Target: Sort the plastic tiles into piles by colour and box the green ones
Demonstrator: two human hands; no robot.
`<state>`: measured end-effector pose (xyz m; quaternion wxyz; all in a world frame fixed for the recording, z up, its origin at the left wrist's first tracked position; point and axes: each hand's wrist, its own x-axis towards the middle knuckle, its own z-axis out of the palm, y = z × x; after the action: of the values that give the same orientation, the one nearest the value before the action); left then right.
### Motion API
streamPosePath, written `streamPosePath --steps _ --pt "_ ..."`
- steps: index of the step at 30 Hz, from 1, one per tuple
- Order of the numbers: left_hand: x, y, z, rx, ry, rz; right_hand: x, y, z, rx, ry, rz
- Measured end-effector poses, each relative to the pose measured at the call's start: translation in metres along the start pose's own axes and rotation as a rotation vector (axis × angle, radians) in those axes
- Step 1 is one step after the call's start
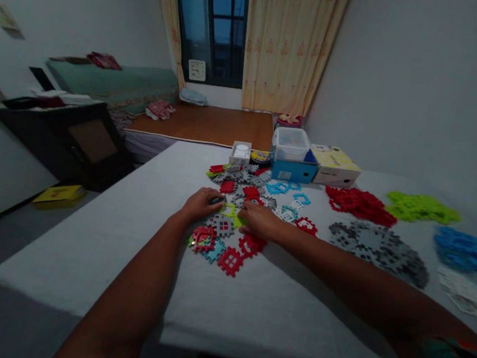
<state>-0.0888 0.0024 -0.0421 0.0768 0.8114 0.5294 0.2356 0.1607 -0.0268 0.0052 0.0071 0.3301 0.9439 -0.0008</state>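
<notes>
On the white-covered table, my left hand (203, 204) reaches into a mixed heap of flat plastic interlocking building pieces. Its thumb and fingers are curled together at the heap's left side, and what lies between them is too dark to name. Opposite it, my right hand (258, 220) has its fingertips closed on a yellow-green interlocking piece (238, 220). Just below the hands lie a grey piece (222, 225), a red window-shaped piece (230, 261) and a light blue piece (216, 252). More grey pieces (241, 173) are heaped beyond my fingers.
To the right are sorted piles: red (360, 205), yellow-green (423, 208), grey (377, 251), blue (468, 250) and white (466, 294). A blue box (292, 171) with a clear plastic container (291, 141) stands at the back beside a yellow-topped box (336, 165). The tablecloth (109, 245) spreads leftward.
</notes>
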Motion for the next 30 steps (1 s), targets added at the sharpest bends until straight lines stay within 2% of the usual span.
streamPosePath --steps 4,7,10,14,18,21,26,30 --pt "0.0 0.002 -0.001 0.004 0.012 0.003 -0.008 0.002 -0.004 -0.057 -0.04 -0.018" --pt "0.0 0.001 0.0 0.008 0.024 0.011 -0.012 0.008 -0.002 -0.023 0.011 0.028" --pt "0.0 0.0 0.001 0.012 0.044 0.02 -0.012 0.013 0.002 0.047 0.055 -0.007" --pt "0.0 -0.003 0.003 0.001 0.05 0.008 -0.007 0.012 0.007 -0.002 0.01 -0.001" --pt "0.0 -0.006 0.004 0.0 0.041 0.009 -0.005 0.012 0.007 -0.041 -0.006 -0.066" --pt "0.001 -0.008 0.005 -0.013 0.03 0.016 -0.008 0.017 0.004 -0.013 0.018 0.003" --pt "0.002 -0.008 0.002 -0.029 0.005 0.01 -0.019 0.044 -0.007 0.302 0.219 0.16" --pt "0.002 -0.004 -0.003 -0.058 0.005 -0.008 -0.047 0.079 -0.016 0.619 0.281 0.25"
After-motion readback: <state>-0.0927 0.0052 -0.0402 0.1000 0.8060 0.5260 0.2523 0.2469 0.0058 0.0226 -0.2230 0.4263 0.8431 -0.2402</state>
